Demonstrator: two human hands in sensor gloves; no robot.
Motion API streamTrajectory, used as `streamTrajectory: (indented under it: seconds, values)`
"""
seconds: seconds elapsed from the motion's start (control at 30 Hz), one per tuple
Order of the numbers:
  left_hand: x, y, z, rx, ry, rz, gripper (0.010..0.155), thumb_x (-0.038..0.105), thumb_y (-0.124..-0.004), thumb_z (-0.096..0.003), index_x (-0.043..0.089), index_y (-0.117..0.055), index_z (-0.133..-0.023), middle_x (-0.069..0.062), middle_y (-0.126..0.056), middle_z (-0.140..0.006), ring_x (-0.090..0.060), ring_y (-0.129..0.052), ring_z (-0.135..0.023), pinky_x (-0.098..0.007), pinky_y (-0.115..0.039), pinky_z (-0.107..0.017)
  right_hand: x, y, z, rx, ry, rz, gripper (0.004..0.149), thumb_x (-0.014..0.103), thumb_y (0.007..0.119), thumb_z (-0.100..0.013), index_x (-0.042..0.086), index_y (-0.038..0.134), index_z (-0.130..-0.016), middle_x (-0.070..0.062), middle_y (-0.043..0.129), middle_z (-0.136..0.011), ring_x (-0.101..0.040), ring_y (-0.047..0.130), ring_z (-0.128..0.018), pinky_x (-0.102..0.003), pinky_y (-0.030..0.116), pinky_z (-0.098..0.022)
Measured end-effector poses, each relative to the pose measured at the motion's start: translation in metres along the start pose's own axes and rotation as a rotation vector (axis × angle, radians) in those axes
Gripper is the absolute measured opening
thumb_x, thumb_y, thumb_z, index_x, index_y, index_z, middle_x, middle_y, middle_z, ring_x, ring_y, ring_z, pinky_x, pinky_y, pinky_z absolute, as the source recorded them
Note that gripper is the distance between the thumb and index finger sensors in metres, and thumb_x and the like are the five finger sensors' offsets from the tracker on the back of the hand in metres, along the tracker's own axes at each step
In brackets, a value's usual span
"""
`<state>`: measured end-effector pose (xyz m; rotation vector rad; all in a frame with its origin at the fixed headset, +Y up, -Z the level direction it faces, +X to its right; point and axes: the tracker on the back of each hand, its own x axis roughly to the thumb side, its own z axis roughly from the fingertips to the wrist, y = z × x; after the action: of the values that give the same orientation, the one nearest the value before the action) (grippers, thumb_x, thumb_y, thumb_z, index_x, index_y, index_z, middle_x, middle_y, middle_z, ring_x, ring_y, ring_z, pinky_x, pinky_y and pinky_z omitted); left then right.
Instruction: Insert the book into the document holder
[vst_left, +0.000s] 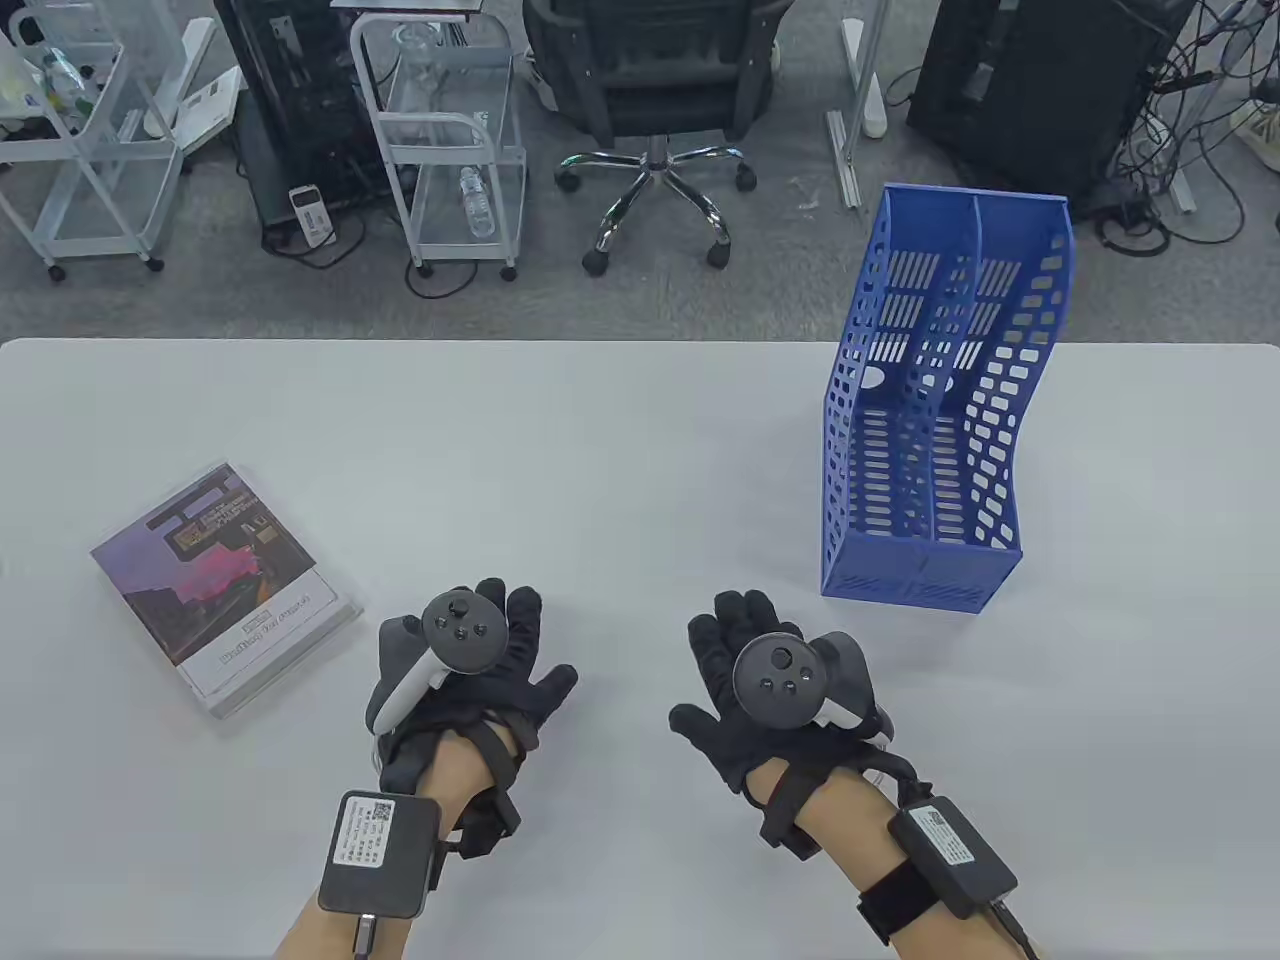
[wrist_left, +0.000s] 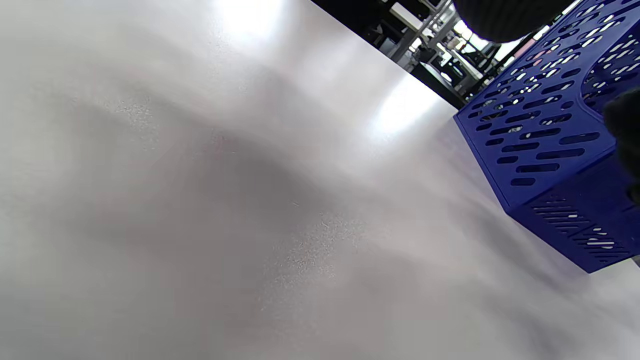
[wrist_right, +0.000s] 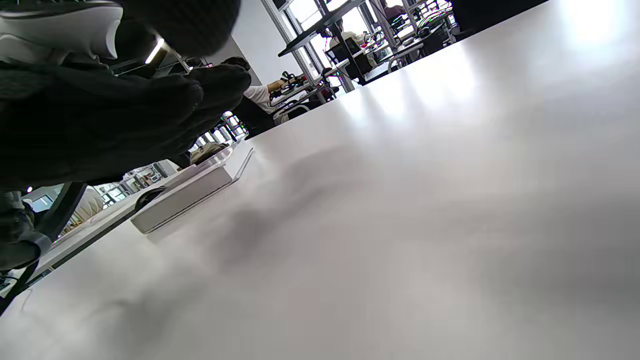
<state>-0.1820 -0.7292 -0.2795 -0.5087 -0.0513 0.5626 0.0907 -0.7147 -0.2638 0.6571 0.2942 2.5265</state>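
Observation:
A book (vst_left: 225, 585) with a purple and pink cover lies flat on the white table (vst_left: 620, 450) at the left. It shows edge-on in the right wrist view (wrist_right: 187, 192). A blue perforated document holder (vst_left: 940, 420) stands upright at the right, its open side facing up; its lower corner shows in the left wrist view (wrist_left: 555, 150). My left hand (vst_left: 480, 650) lies flat and open on the table, right of the book and apart from it. My right hand (vst_left: 745, 655) lies flat and open, left of and below the holder. Both hands are empty.
Beyond the table's far edge stand a black office chair (vst_left: 650, 90), white wire carts (vst_left: 450, 140) and dark computer cases (vst_left: 1040, 90) with cables on the grey floor.

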Motion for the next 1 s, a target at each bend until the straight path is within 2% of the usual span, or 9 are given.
streamTrajectory:
  seconds: [0.4, 0.63, 0.77, 0.87, 1.0]
  values:
    - [0.001, 0.0, -0.002, 0.014, -0.017, 0.004, 0.085, 0.066, -0.063, -0.0408, 0.039, -0.012, -0.103, 0.01, 0.007, -0.109, -0.02, 0.013, -0.103, -0.058, -0.001, -0.069, 0.0, -0.003, 0.001, -0.01, -0.008, -0.004, 0.082, 0.049, 0.073, -0.045, 0.002, 0.029, -0.097, -0.025, 0.009, -0.1, -0.054, 0.006, -0.089, -0.074, 0.019, -0.057]
    - [-0.009, 0.013, -0.002, 0.085, 0.005, 0.019, 0.084, 0.065, -0.064, -0.0407, 0.04, -0.015, -0.104, 0.01, 0.004, -0.11, -0.02, 0.01, -0.104, -0.058, -0.002, -0.07, -0.001, -0.004, 0.001, -0.007, -0.001, 0.002, 0.082, 0.049, 0.073, -0.045, 0.002, 0.029, -0.097, -0.025, 0.009, -0.1, -0.055, 0.006, -0.089, -0.074, 0.019, -0.057]
    - [-0.032, 0.031, -0.002, 0.164, 0.092, 0.006, 0.083, 0.065, -0.064, -0.0406, 0.039, -0.017, -0.104, 0.01, 0.002, -0.111, -0.021, 0.007, -0.106, -0.058, -0.004, -0.071, 0.0, -0.003, 0.001, -0.005, -0.003, 0.004, 0.082, 0.049, 0.073, -0.045, 0.002, 0.03, -0.097, -0.026, 0.01, -0.101, -0.055, 0.007, -0.089, -0.074, 0.02, -0.057]
    - [-0.057, 0.047, -0.003, 0.234, 0.141, 0.032, 0.08, 0.064, -0.065, -0.0407, 0.037, -0.028, -0.106, 0.007, -0.018, -0.116, -0.024, -0.015, -0.113, -0.06, -0.018, -0.075, 0.0, -0.002, 0.0, 0.006, -0.003, 0.044, 0.081, 0.049, 0.073, -0.045, 0.002, 0.032, -0.097, -0.026, 0.012, -0.101, -0.056, 0.009, -0.089, -0.074, 0.02, -0.057]
    - [-0.099, 0.067, 0.001, 0.359, 0.28, 0.1, 0.078, 0.064, -0.065, -0.0407, 0.036, -0.033, -0.107, 0.006, -0.024, -0.117, -0.025, -0.019, -0.114, -0.06, -0.021, -0.076, -0.001, 0.0, -0.001, 0.019, 0.006, 0.042, 0.081, 0.049, 0.073, -0.045, 0.002, 0.032, -0.097, -0.026, 0.012, -0.101, -0.056, 0.01, -0.09, -0.074, 0.02, -0.057]
